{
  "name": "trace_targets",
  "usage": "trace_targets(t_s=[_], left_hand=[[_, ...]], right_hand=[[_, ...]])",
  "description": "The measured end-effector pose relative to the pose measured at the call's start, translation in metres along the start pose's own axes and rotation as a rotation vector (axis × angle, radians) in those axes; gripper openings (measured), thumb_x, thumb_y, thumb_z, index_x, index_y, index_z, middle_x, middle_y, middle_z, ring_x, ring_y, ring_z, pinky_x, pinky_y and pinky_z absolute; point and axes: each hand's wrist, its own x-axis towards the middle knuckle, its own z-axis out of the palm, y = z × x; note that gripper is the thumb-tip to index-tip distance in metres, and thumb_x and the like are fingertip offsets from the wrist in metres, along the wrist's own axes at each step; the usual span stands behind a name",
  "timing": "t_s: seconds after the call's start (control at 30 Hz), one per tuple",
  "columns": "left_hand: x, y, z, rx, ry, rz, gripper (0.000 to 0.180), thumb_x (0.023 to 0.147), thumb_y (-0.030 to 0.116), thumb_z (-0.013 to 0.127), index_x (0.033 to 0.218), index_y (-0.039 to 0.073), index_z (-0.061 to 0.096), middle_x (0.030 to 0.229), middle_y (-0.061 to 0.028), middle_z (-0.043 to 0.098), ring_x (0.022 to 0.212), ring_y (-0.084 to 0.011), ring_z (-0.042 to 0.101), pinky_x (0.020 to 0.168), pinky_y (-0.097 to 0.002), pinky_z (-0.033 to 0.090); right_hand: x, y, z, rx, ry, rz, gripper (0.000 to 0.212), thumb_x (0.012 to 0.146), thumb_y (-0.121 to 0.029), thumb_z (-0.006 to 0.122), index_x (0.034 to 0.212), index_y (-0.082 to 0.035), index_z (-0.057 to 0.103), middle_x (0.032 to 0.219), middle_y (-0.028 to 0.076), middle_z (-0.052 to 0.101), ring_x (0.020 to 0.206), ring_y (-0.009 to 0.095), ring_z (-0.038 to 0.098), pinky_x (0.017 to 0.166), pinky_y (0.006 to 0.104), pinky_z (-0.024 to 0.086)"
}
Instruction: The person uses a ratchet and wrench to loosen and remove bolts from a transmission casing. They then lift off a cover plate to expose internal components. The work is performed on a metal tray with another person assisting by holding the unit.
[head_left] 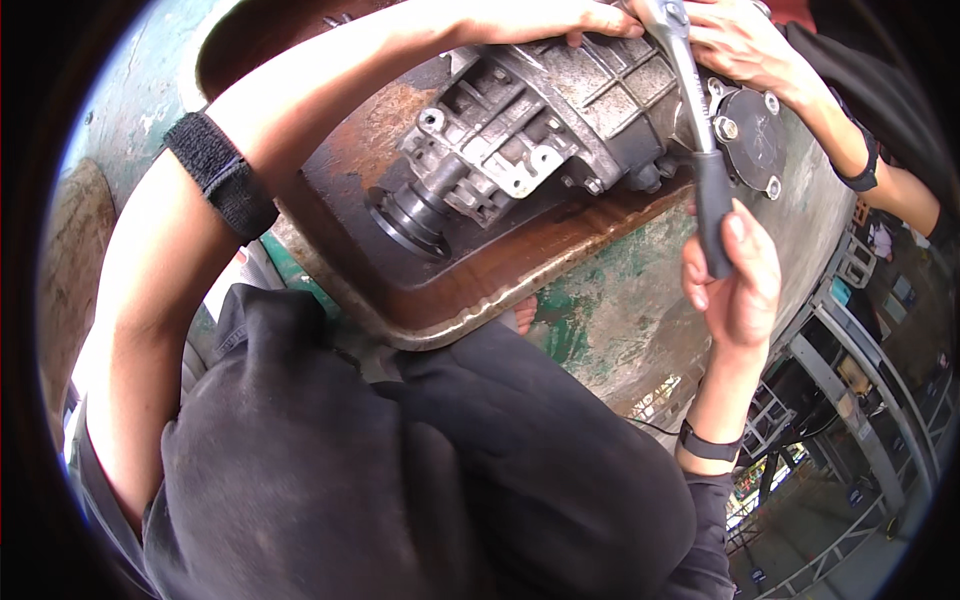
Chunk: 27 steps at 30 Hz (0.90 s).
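Note:
My right hand (pixel 745 285) is closed round the black grip of a ratchet wrench (pixel 690 95), whose steel head lies at the top of the head view. My left arm reaches across the top, and my left hand (pixel 590 20) lies on the upper edge of a grey metal gearbox housing (pixel 570 110), fingers stretched toward the wrench head. The upper edge of the picture cuts part of this hand off. A co-worker's hand (pixel 735 40) touches the area beside the wrench head. The gearbox lies on its side in a rusty metal tray (pixel 440 330), its flanged output shaft (pixel 415 220) toward me.
A round dark cover plate with bolt lugs (pixel 755 140) sits right of the wrench. The tray rests on a worn green and grey surface (pixel 620 320). My dark-clad knees (pixel 560 430) are close to the tray's near rim. Metal frames (pixel 850 380) stand on the floor at right.

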Motion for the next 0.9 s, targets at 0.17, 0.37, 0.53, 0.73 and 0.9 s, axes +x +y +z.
trace_targets(t_s=[0.17,0.37,0.53,0.73,0.9], left_hand=[[-0.001,0.002,-0.003,-0.1,-0.034,-0.164,0.017,0.071,0.004,0.07,0.088,0.005,0.071,0.079,-0.0067,0.068,0.075,-0.0139,0.062,0.07,-0.0296,0.051],[0.004,-0.001,-0.003,-0.076,-0.051,0.001,0.008,0.076,0.007,0.066,0.077,0.0,0.063,0.069,-0.0092,0.061,0.063,-0.0132,0.053,0.062,-0.0294,0.047],[0.004,-0.001,-0.007,-0.048,-0.042,0.004,0.01,0.075,0.008,0.068,0.082,0.001,0.066,0.071,-0.0093,0.063,0.063,-0.0136,0.056,0.061,-0.0294,0.048],[0.004,0.002,-0.008,-0.064,-0.057,-0.015,0.016,0.074,0.008,0.07,0.089,0.003,0.07,0.073,-0.0093,0.064,0.064,-0.0142,0.058,0.061,-0.0294,0.049],[0.003,0.001,-0.01,-0.143,-0.117,-0.147,0.018,0.076,0.005,0.069,0.094,0.003,0.071,0.077,-0.0094,0.066,0.062,-0.0129,0.06,0.056,-0.0264,0.051]], right_hand=[[0.008,0.009,0.052,0.004,-0.057,-0.003,0.028,0.092,-0.017,0.058,0.111,0.003,0.053,0.067,0.013,0.062,0.049,0.016,0.057,0.042,0.0244,0.042],[0.048,0.041,0.124,0.142,-0.328,-0.01,0.022,0.095,-0.015,0.054,0.111,0.001,0.049,0.085,0.015,0.065,0.068,0.02,0.064,0.055,0.0259,0.051],[0.031,0.022,0.078,0.0,-0.337,0.085,0.032,0.095,-0.015,0.051,0.122,0.002,0.047,0.079,0.015,0.064,0.06,0.019,0.059,0.051,0.0286,0.044],[0.005,-0.017,-0.001,-0.091,0.076,-0.073,0.044,0.086,-0.021,0.065,0.118,0.004,0.05,0.064,0.011,0.057,0.049,0.013,0.051,0.042,0.0231,0.039],[0.008,0.003,0.007,0.004,0.123,-0.129,0.041,0.088,-0.021,0.063,0.115,0.007,0.052,0.063,0.011,0.056,0.049,0.014,0.052,0.047,0.0256,0.044]])
